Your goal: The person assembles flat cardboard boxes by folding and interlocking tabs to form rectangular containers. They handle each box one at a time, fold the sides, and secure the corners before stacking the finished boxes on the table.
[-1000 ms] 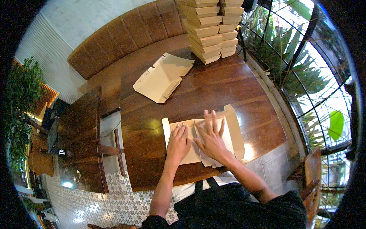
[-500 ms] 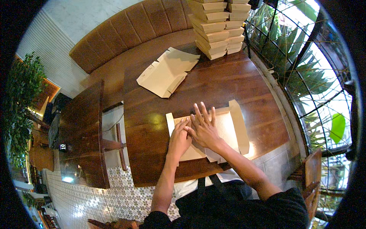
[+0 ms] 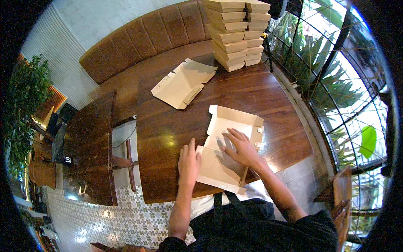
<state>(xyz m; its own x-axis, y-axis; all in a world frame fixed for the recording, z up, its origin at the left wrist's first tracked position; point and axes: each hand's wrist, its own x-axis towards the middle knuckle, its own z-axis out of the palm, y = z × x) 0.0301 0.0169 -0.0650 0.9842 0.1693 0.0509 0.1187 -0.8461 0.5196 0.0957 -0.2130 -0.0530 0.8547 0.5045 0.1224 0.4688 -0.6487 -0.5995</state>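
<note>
A partly folded brown cardboard box [image 3: 212,170] lies opened out near the table's front edge, with some side walls and flaps standing up. Its far half is turned toward the window side, and a crease runs across the middle. My right hand [image 3: 243,149] is over the inner face, fingers spread and casting a shadow; whether it touches the board I cannot tell. Beside the box's left edge is my left hand [image 3: 190,164], its fingers extended and nothing held. Farther off, a flat unfolded cardboard blank [image 3: 182,84] rests on the table.
Two tall stacks of folded cardboard boxes [image 3: 230,46] stand at the far side of the wooden table [image 3: 281,96]. Behind is a brown padded bench [image 3: 142,38]. A second table [image 3: 88,155] is to the left, and a gridded window [image 3: 336,84] with plants lies right.
The box has been turned on the table, its far end now angled differently. My hands, close together over it before, have moved apart, the left to its left edge.
</note>
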